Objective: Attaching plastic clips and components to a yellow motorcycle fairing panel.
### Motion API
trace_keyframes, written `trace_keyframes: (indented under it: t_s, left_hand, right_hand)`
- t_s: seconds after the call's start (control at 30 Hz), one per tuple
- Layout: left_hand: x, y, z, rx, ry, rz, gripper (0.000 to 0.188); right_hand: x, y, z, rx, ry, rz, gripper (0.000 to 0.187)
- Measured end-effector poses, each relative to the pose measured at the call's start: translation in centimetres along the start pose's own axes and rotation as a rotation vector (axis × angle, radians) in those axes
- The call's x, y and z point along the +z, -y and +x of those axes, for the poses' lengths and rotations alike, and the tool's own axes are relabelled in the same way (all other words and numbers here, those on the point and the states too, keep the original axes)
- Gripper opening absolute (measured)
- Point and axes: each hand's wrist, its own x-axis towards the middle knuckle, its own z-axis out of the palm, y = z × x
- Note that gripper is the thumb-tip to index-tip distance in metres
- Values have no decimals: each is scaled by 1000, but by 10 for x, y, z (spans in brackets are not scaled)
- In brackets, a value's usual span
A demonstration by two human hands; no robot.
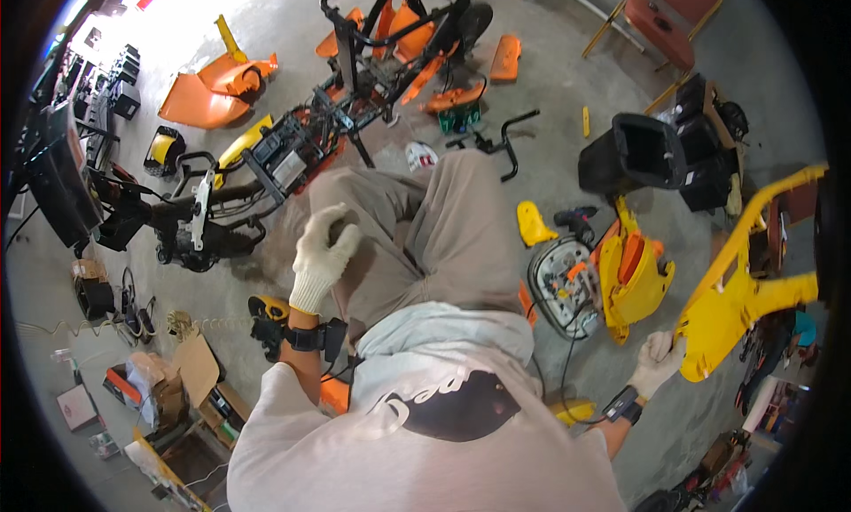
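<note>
- The yellow panel [729,312] is out to the person's right, near the view's right rim; whether it touches the concrete floor [496,215] below cannot be told.
- Its long axis slants from a broad lower-left end, at the right hand [658,365], up and rightward to a narrow tip; a shorter branch juts right.
- The right hand, gloved, is closed on that lower-left edge and is much the nearer one.
- The left hand [326,250], also gloved, is well apart, over the left thigh; its fingers curl with a moderate gap to the thumb, and it seems to hold nothing.
- Left of the panel, on the floor, are a yellow-and-orange fairing [640,290], a grey oval part [564,286] and a dark drill [576,220].
- Farther out, beyond the knees, stands the black vehicle frame [353,55].
</note>
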Motion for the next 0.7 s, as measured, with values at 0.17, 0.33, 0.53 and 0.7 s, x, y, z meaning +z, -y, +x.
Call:
trace_keyframes:
  t_s: [0.17,0.33,0.53,0.7]
  left_hand:
    - [13,-70,2,53,272,-82,56]
    - [31,-108,-15,275,573,-956,79]
    - [15,-94,-41,157,434,-816,73]
    - [2,-59,-22,-70,253,-912,58]
  right_hand:
    - [62,-31,-5,270,22,59,16]
    - [167,-86,-46,510,623,-176,24]
    - [265,-157,-89,760,670,-411,26]
    - [301,-211,-82,875,759,-536,23]
